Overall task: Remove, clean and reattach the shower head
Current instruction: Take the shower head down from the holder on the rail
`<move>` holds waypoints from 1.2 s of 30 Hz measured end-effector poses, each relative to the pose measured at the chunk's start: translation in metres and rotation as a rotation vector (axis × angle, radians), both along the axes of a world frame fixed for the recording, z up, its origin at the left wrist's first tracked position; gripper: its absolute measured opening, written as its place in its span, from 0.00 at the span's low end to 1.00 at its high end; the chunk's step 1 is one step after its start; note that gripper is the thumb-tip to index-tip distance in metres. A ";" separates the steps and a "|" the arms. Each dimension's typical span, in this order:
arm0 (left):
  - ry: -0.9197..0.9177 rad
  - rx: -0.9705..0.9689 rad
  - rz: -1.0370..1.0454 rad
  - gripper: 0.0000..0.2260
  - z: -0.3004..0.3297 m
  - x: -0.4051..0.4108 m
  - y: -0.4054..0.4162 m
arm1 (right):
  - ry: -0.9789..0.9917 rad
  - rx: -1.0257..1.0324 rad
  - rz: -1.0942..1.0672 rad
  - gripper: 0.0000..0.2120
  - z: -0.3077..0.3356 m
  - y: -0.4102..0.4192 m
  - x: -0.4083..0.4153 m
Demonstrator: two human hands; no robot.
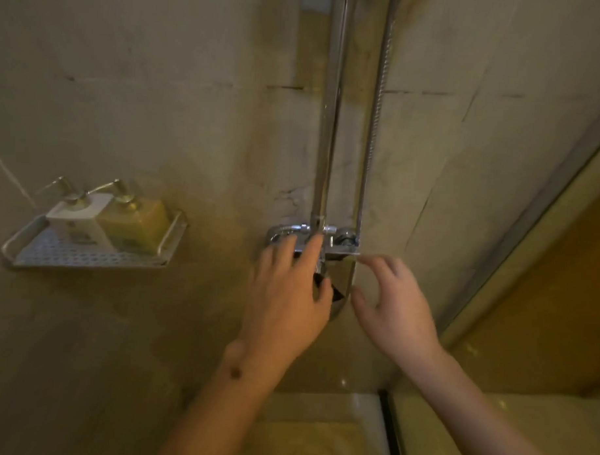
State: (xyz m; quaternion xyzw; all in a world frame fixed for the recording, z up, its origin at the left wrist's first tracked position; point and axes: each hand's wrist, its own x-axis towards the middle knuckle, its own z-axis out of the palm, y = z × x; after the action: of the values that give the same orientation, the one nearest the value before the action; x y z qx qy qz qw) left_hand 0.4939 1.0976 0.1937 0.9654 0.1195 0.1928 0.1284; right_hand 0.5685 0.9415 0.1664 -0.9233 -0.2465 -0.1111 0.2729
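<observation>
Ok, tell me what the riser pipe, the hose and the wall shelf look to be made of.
Riser pipe: polished chrome-look metal, with mirror-like streaks.
Hose: probably wound metal, fine ribbing along it, silvery.
Wall shelf: apparently pale matte metal, perforated base with a rounded rail; the dim light leaves plastic possible.

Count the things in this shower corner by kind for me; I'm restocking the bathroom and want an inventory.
Pump bottles: 2 (white bottle, yellow bottle)
Wall shelf: 1
Mixer valve: 1
Riser pipe: 1
Shower hose: 1
Hands: 2 (left hand, right hand)
Total: 8
</observation>
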 end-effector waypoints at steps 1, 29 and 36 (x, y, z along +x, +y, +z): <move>-0.075 0.044 -0.019 0.27 0.022 0.006 0.000 | -0.056 0.007 -0.002 0.23 0.023 0.000 0.005; -0.603 0.521 0.135 0.40 0.213 0.180 0.024 | -0.432 0.880 0.344 0.21 0.281 0.078 0.143; -0.550 0.550 0.193 0.45 0.212 0.187 0.021 | -0.458 0.924 0.375 0.05 0.277 0.092 0.161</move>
State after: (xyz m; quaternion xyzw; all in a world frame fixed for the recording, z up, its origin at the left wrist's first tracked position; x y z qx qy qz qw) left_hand 0.6808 1.1187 0.4054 0.8605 0.1149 0.4800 -0.1266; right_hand 0.7293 1.0332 0.4436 -0.5996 -0.3855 -0.3554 0.6046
